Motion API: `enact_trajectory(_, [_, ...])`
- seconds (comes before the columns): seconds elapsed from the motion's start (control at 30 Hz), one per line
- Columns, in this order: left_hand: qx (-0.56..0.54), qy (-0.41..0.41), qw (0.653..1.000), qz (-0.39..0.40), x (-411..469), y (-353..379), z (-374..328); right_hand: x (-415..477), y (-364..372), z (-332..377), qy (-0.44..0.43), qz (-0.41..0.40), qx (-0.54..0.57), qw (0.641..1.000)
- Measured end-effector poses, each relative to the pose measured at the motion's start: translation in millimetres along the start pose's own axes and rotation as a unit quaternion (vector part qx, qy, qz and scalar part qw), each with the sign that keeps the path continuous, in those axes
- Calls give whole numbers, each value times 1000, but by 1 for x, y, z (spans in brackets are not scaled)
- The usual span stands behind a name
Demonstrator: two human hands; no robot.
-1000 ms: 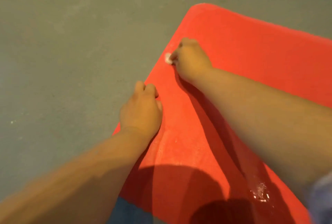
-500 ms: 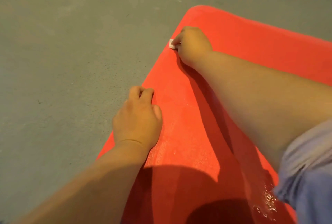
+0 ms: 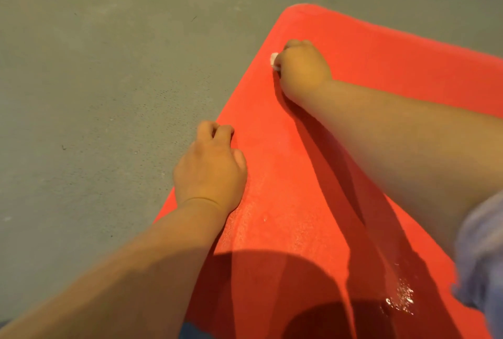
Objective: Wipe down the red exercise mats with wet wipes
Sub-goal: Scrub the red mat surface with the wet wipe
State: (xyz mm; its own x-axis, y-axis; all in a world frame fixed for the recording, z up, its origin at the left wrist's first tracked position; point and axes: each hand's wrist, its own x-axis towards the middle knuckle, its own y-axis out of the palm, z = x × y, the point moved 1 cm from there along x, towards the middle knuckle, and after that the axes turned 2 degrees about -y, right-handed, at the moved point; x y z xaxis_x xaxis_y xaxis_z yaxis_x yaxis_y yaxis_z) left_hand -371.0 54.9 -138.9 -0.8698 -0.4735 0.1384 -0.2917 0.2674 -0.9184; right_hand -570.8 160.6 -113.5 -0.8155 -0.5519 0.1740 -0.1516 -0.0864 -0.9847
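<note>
here, right hand (image 3: 303, 66) pinching wipe (image 3: 273, 60), red mat (image 3: 367, 47)

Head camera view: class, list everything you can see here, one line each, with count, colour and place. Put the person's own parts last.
exercise mat: one, red, flat on the floor, filling the right and lower part of the view
wet wipe: one, white, mostly hidden in the right hand near the mat's far left edge
wet patch: one, glistening, on the mat at lower right
floor: grey, left side and top
sleeve: one, greyish lilac, right edge
left hand: one, fingers curled, resting at the mat's left edge
right hand: one, holding the wipe against the mat
</note>
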Motion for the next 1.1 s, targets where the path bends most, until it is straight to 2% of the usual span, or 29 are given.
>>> enact_trajectory(0.1, [2,3,1000,-1,1,-1,-1,-39,-2,28,-93,-18,64,993])
enact_trajectory(0.17, [3,2,1000,4,0,-1,-1,-71,-11,34,-173,13,125,977])
enact_trajectory(0.23, [4,7,1000,8,0,-1,0,-73,-14,19,-204,37,116,971])
enact_trajectory(0.27, [3,8,1000,9,1,-1,0,-64,-13,5,-181,34,84,979])
enact_trajectory(0.33, [1,5,1000,11,0,0,0,-40,-12,-33,-49,29,21,998])
enact_trajectory(0.4, [4,9,1000,9,2,0,0,-29,-8,-53,84,17,48,995])
enact_trajectory(0.43, [4,9,1000,8,2,1,0,-33,-7,-47,103,13,65,992])
enact_trajectory(0.47, [3,8,1000,8,2,1,-1,-43,-8,-35,85,14,72,994])
enact_trajectory(0.57, [3,8,1000,8,1,1,-2,-104,-14,8,-50,-15,147,988])
enact_trajectory(0.63, [8,9,1000,7,1,1,-3,-131,-22,16,-121,21,180,976])
enact_trajectory(0.7, [10,16,1000,5,1,2,-4,-122,-26,1,-159,58,158,973])
enact_trajectory(0.73, [11,20,1000,4,1,2,-4,-109,-25,-11,-149,61,129,978])
enact_trajectory(0.8, [12,20,1000,2,1,2,-3,-80,-23,-45,-67,51,79,993])
enact_trajectory(0.87, [14,19,1000,-1,3,1,-4,-62,-20,-70,41,37,86,995])
enact_trajectory(0.93, [15,15,1000,1,2,1,-4,-67,-18,-59,82,35,98,991])
enact_trajectory(1.0, [16,15,1000,2,2,0,-4,-93,-19,-30,47,26,107,993])
enact_trajectory(1.1, [17,15,1000,2,1,1,-4,-152,-26,7,-98,22,169,981])
